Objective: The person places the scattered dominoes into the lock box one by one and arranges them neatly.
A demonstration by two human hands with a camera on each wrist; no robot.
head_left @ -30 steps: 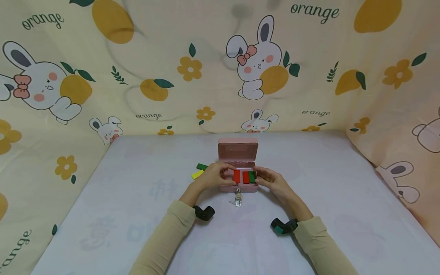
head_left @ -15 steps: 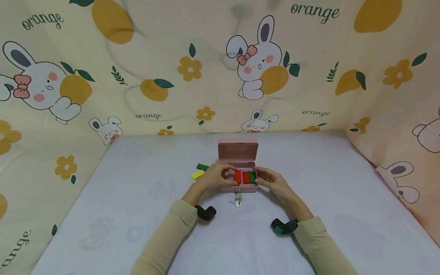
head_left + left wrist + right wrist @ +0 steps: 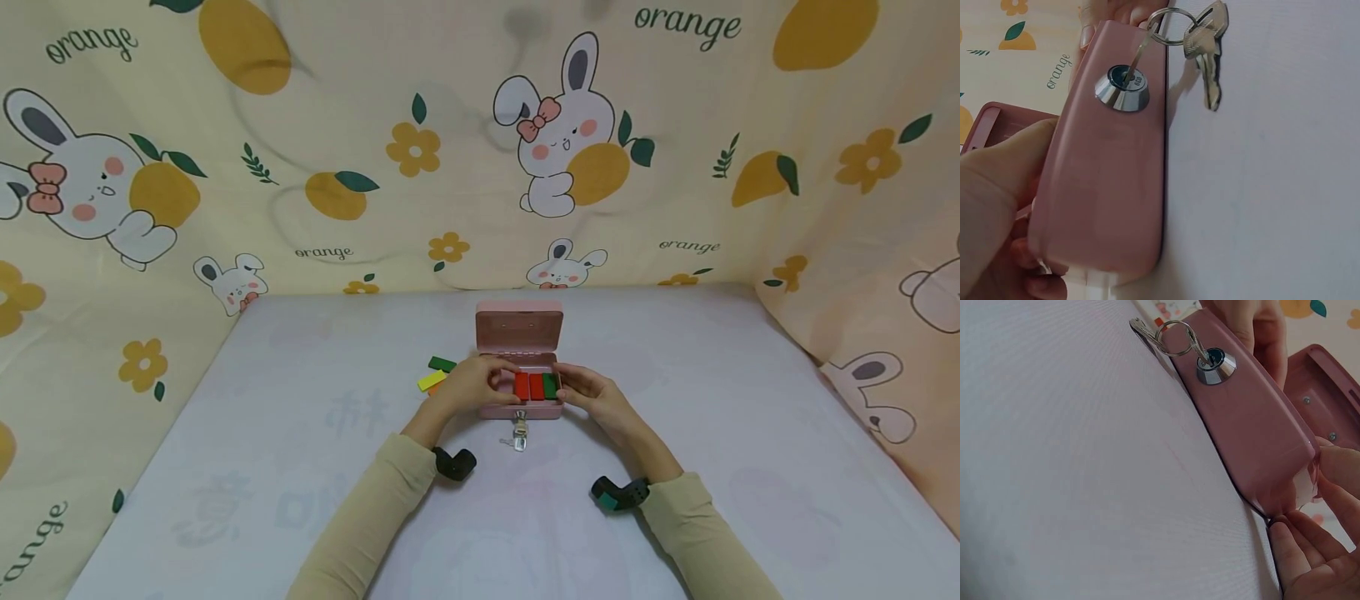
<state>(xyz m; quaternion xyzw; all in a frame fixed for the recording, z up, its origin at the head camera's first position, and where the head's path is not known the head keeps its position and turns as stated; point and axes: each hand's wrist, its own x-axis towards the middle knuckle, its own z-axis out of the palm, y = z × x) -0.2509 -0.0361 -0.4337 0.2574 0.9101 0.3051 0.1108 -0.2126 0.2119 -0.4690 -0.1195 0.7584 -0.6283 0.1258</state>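
Observation:
A pink metal cash box [image 3: 540, 412] sits on the table with its lid [image 3: 519, 330] raised. Inside it two red blocks [image 3: 536, 387] and a green block [image 3: 550, 386] stand side by side. My left hand [image 3: 471, 387] reaches over the left side and pinches the leftmost red block [image 3: 521, 386] between thumb and fingers; the wrist views hide that block. My right hand [image 3: 596, 398] holds the box's right end, thumb at the rim and fingers low against the outer wall [image 3: 1285, 494]. A key stands in the lock [image 3: 1124, 87], its ring carrying more keys [image 3: 1207, 53].
Left of the box, behind my left wrist, lie a green block [image 3: 442, 364], a yellow block [image 3: 431, 380] and part of an orange block [image 3: 435, 390]. A printed cloth [image 3: 450, 167] hangs behind and beside the white table [image 3: 525, 533].
My left hand has slid the red block rightward until it lies close against the other red block. More of the orange block shows behind the left wrist. My right hand has stayed put.

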